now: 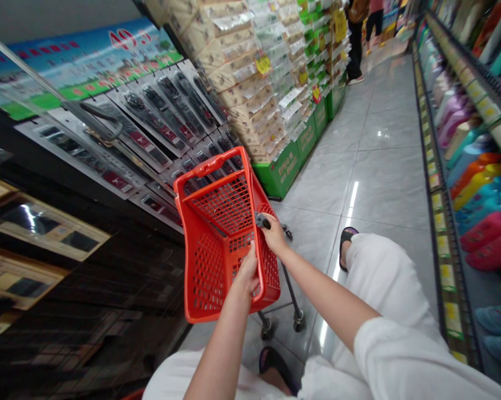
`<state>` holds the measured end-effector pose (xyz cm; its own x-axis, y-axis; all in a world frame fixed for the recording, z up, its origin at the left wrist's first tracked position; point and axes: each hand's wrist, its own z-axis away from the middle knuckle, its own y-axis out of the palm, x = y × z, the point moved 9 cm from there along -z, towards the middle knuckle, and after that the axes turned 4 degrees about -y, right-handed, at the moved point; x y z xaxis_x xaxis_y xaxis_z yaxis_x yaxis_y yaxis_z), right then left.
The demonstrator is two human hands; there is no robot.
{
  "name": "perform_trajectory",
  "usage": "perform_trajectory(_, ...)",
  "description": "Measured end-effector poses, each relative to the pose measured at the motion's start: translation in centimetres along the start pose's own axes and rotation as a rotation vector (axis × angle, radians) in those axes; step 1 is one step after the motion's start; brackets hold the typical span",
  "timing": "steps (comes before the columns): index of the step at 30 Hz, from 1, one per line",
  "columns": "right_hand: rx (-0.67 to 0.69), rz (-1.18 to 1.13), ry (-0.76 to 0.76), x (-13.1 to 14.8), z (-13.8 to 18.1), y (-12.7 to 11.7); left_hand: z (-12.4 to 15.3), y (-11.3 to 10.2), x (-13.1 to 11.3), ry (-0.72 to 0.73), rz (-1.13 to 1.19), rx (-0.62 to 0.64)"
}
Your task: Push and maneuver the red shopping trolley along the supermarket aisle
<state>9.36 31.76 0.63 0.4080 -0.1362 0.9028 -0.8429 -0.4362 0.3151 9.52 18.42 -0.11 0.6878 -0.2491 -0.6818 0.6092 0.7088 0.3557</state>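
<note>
A red plastic shopping cart (211,291) with a lattice basket stands in front of me, tilted in my view, on a dark metal frame with small casters. My left hand (247,271) is closed over the near right rim of the basket, thumb on the inner side. Just beyond it, my right hand (274,232) is closed around a small grey and black fitting (261,221) at the cart's right side. The fingers partly hide this piece. Inside the basket I see only the bare lattice walls and floor.
Packaged items hang on a rack (159,111) at left, above dark shelving. Stacked tissue-like packs (250,94) stand on green boxes (281,169). A shelf of colourful bottles (479,183) lines the right. People (356,44) stand far down the tiled aisle (387,172).
</note>
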Motion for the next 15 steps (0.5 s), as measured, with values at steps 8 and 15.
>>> perform_trajectory(8,0.146,-0.009,-0.110,2.0,9.0,-2.2,-0.5,-0.1,-0.7,0.058,0.029,-0.014)
perform_trajectory(15,-0.070,0.028,0.016,-0.7,8.2,-4.1,0.2,0.0,-0.8,0.038,0.006,-0.015)
